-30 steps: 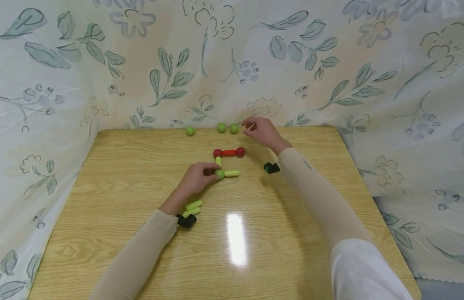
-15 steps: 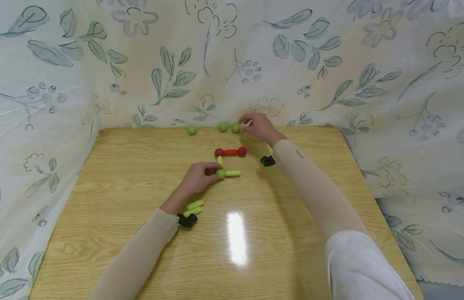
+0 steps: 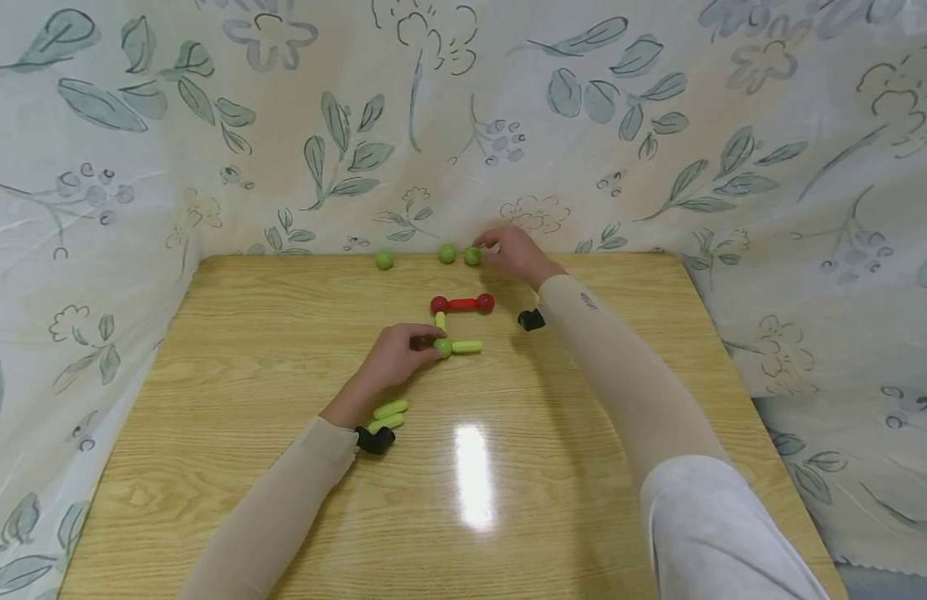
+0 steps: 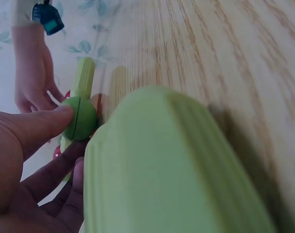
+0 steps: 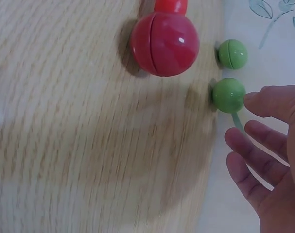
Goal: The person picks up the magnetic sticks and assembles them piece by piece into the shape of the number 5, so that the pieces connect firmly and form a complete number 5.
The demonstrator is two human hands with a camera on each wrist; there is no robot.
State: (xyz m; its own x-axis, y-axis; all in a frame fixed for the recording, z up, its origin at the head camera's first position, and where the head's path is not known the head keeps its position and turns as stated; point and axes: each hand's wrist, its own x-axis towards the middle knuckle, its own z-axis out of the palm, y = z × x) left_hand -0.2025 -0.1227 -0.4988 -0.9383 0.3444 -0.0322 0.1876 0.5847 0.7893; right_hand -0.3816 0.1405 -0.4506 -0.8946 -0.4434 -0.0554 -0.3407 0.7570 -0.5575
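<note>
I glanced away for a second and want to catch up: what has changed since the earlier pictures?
The right hand has moved left, closer to the rightmost loose green ball; whether it touches is hard to tell, and the ball has not been picked up. The left hand still pinches the joined green ball, and the red bar lies as before.

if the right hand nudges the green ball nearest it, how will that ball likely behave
That green ball would probably roll, being round on a flat table. Its smooth, shiny surface may feel slippery, and its even, undented shape suggests it is stiff.
</note>
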